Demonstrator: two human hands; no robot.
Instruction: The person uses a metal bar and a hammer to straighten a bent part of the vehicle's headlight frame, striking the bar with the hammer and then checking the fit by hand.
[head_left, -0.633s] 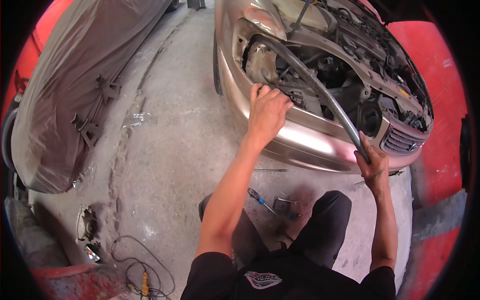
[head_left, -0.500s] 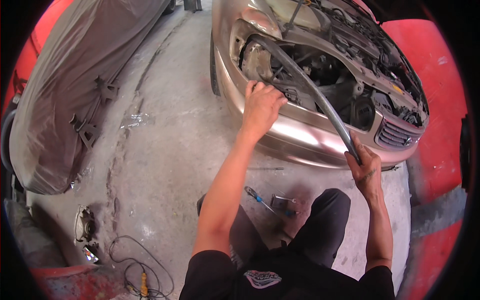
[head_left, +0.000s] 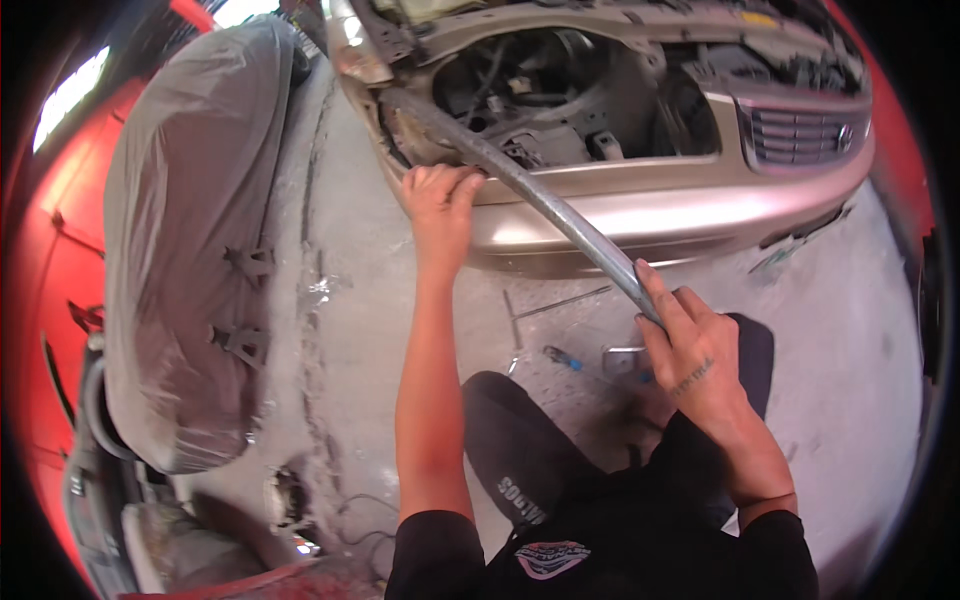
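My right hand [head_left: 695, 350] is closed around the near end of a long, slightly bent grey metal pipe [head_left: 575, 228]. From there the pipe slants up to the left, its far end inside the open headlight cavity of a car with a beige-gold bumper [head_left: 640, 228]. Where exactly that end presses is hard to make out. My left hand [head_left: 438, 205] grips the upper edge of the bumper at the cavity's left corner, just beside the pipe, its fingers curled over the edge. Bare engine-bay parts [head_left: 540, 75] show behind the cavity, and the grille [head_left: 800, 135] is at the right.
A vehicle under a grey cover [head_left: 200, 190] stands at the left, two dark metal brackets [head_left: 245, 343] beside it. Between my knees and the bumper lie a blue-handled tool [head_left: 562, 358] and a thin metal rod [head_left: 562, 302]. A cable [head_left: 368, 505] rests at lower left.
My view has shifted right and closer to the bumper. The pipe lies at a flatter slant, its near end closer to me in my right hand; my left hand stays on the bumper edge.
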